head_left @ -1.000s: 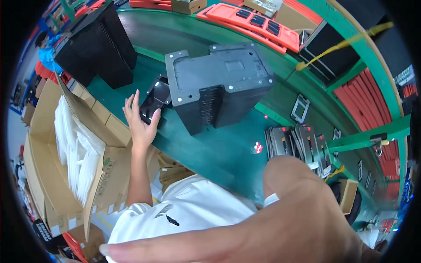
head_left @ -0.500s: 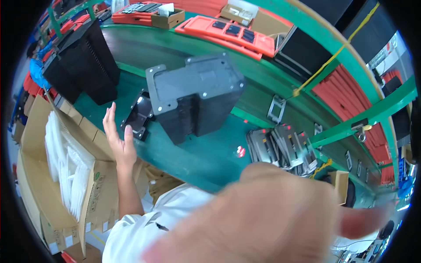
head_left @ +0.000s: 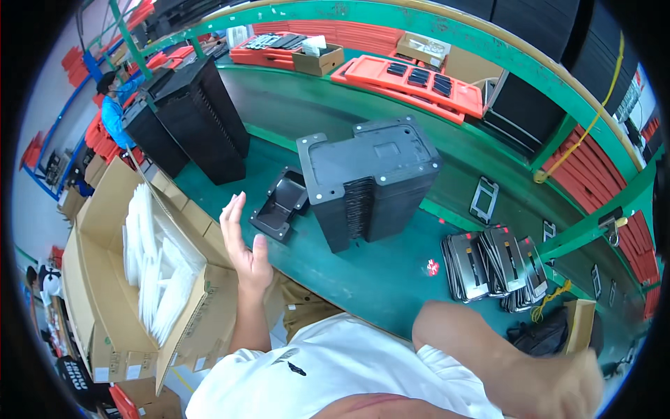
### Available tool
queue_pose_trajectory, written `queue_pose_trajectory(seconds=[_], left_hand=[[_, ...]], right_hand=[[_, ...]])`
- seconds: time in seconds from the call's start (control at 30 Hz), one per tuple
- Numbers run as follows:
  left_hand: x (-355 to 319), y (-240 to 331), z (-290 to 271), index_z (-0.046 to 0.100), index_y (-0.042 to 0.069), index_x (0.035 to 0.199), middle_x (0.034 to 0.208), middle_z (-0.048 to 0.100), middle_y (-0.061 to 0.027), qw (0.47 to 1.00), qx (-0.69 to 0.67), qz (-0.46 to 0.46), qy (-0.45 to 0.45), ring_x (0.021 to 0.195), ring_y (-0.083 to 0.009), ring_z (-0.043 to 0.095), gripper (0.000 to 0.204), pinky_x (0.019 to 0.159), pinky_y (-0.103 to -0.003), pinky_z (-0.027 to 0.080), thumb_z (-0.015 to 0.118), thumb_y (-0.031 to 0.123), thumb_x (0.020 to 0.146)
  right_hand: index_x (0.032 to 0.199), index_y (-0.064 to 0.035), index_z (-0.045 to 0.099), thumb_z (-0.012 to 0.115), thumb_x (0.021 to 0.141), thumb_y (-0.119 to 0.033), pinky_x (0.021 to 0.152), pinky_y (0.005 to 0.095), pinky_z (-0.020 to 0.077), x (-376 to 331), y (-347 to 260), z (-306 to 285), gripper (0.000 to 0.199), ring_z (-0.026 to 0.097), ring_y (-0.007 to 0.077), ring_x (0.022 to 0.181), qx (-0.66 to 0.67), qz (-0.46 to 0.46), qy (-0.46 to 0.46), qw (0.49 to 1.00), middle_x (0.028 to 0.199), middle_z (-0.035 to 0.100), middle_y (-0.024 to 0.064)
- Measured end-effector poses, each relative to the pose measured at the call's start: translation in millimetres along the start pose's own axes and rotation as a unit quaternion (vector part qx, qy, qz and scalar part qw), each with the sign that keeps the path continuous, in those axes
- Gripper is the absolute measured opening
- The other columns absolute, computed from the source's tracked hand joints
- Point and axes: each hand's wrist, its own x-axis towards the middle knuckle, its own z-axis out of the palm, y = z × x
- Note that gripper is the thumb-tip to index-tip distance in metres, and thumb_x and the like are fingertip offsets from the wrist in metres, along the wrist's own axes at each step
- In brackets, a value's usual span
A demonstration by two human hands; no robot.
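My left hand (head_left: 248, 255) is raised near the bench edge, fingers spread and nothing in it. Just past its fingertips, a single black moulded tray (head_left: 280, 202) lies on the green bench. To the right of that tray stands a stack of identical black trays (head_left: 377, 167) with notched flanges and small round holes. My right hand (head_left: 569, 384) is off to the lower right, away from the bench pieces; motion blurs its fingers, so its grip is unclear. Left of my left arm sits an open cardboard box (head_left: 188, 328) holding white packing sleeves (head_left: 150, 258).
Taller black stacks (head_left: 202, 119) stand at the bench's far left. Several flat silver-and-black plates (head_left: 464, 269) lie in piles at the right. Orange trays (head_left: 419, 84) and a small carton (head_left: 317, 61) rest behind the green bench (head_left: 335, 269). A green frame (head_left: 433, 28) spans overhead. Another person (head_left: 115, 115) is at the far left.
The view has shifted, so the bench things appear further right and lower. My right hand has swung from close in front to the lower right. My left hand stays raised and spread.
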Motion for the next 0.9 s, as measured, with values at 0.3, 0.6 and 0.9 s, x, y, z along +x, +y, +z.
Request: queue_pose_trajectory(seconds=[0.3, 0.6, 0.9], left_hand=[[-4, -14, -2, 0.051, -0.007, 0.142, 0.143, 0.053, -0.0202, 0.999, -0.033, 0.006, 0.029, 0.137, -0.0315, 0.048, 0.064, 0.118, -0.043, 0.032, 0.047, 0.043, 0.102], [12, 6, 50, 0.051, -0.004, 0.144, 0.143, 0.049, -0.0215, 0.975, -0.207, -0.019, -0.073, 0.135, -0.0326, 0.047, 0.085, 0.116, -0.044, 0.035, 0.079, 0.046, 0.081], [-19, -60, 107, 0.069, -0.002, 0.112, 0.111, 0.071, -0.0121, 0.926, -0.300, -0.105, -0.204, 0.104, -0.0280, 0.066, 0.048, 0.097, -0.042, 0.051, 0.083, 0.018, 0.071]], right_hand=[[0.090, -0.0013, 0.073, 0.050, 0.097, 0.001, 0.075, 0.0344, 0.0576, -18, 7, -40, 0.023, 0.071, 0.0261, 0.078, -0.156, -0.181, 0.044, 0.970, 0.088, 0.073, 0.0165], [0.077, -0.0070, 0.048, 0.050, 0.098, -0.030, 0.065, 0.0362, 0.0344, -79, -103, -134, 0.032, 0.044, 0.0207, 0.070, -0.681, -0.014, 0.269, 0.680, 0.073, 0.047, 0.0059], [0.097, -0.0061, 0.072, 0.053, 0.102, -0.023, 0.067, 0.0338, 0.0492, -285, -189, -359, 0.026, 0.059, 0.0194, 0.068, -0.863, 0.185, 0.403, 0.242, 0.078, 0.065, 0.0015]])
